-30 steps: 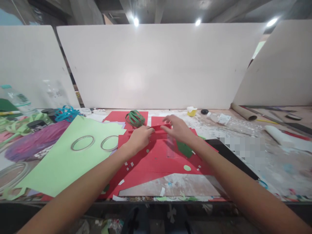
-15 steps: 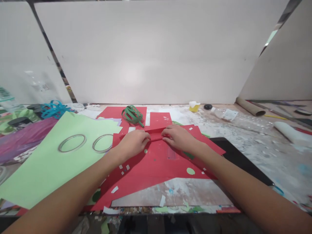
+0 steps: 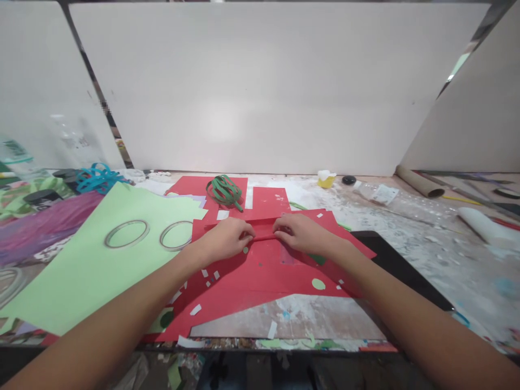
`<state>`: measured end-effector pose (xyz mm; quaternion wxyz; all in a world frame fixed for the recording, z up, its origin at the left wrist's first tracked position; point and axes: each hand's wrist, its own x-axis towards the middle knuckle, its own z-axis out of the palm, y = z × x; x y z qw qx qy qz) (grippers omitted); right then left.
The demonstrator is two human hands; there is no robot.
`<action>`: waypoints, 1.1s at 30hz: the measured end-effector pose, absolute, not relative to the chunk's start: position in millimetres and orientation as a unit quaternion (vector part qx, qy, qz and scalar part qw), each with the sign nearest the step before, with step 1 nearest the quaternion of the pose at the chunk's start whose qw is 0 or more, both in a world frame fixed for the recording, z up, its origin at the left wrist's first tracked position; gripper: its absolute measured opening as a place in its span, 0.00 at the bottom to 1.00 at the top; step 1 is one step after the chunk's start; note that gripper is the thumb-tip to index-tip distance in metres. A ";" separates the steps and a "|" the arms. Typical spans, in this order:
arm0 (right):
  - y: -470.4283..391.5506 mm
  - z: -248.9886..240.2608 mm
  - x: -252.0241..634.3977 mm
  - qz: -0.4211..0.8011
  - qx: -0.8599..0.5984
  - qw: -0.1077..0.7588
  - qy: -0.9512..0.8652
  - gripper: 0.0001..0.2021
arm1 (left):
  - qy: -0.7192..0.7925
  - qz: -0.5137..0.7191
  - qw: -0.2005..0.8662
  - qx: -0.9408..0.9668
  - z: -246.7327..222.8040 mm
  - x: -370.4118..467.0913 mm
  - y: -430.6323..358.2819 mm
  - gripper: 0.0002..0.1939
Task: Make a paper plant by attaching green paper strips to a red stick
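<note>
Left hand (image 3: 231, 238) and right hand (image 3: 301, 232) finger-pinched a narrow red paper strip (image 3: 263, 229), apparently folding it; even pressure seemed required next.

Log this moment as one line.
left hand: pinching red paper strip | right hand: pinching same strip | beneath: red sheets | beyond: green coil

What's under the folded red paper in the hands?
A red sheet with small scraps shows around the folded paper; directly beneath is hidden by the paper itself, the left hand and right hand.
</note>
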<state>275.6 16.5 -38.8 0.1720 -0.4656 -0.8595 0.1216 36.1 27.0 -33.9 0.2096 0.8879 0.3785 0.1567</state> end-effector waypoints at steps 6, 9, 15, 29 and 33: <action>13.9 -37.8 277.0 0.143 -0.471 0.149 -0.858 0.10 | 0.383 0.126 0.233 0.885 -30.9 37.6 23.2 0.12; 13.5 -37.3 277.3 0.154 -0.471 0.141 -0.857 0.11 | 0.382 0.115 0.225 0.889 -28.1 39.2 20.2 0.11; 10.3 -34.3 275.3 0.166 -0.484 0.134 -0.849 0.11 | 0.375 0.104 0.193 0.901 -31.1 38.8 22.3 0.12; 14.3 -33.6 277.1 0.203 -0.490 0.065 -0.845 0.09 | 0.345 0.069 0.215 0.911 -29.2 33.9 27.9 0.11; 13.3 -32.4 274.9 0.208 -0.508 0.063 -0.833 0.09 | 0.339 0.075 0.220 0.912 -30.6 33.0 31.4 0.12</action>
